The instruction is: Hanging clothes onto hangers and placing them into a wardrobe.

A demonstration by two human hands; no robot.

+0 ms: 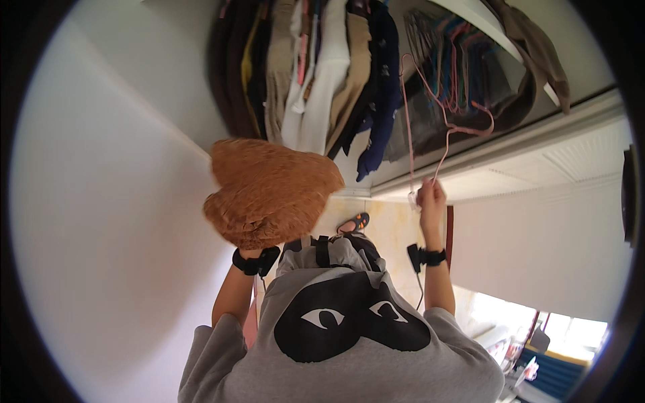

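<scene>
A brown fluffy folded fabric item (272, 191), perhaps a garment, is held up by my left hand (250, 253). The cloth covers that hand's fingers, and only a strip near the wrist shows. My right hand (432, 199) grips a pink wire hanger (447, 143) by one end of its frame. The hanger's hook points to the right, and no garment hangs on it. Something small and clear-white (414, 199) is beside the right hand's fingers; I cannot tell what it is.
Several garments (322, 75) hang side by side in the wardrobe ahead. Right of them is a cluster of coloured hangers (453, 65), with a dark brown garment (541, 55) beyond. A white wall (101, 201) stands to my left. A white panelled door (559, 161) is on the right.
</scene>
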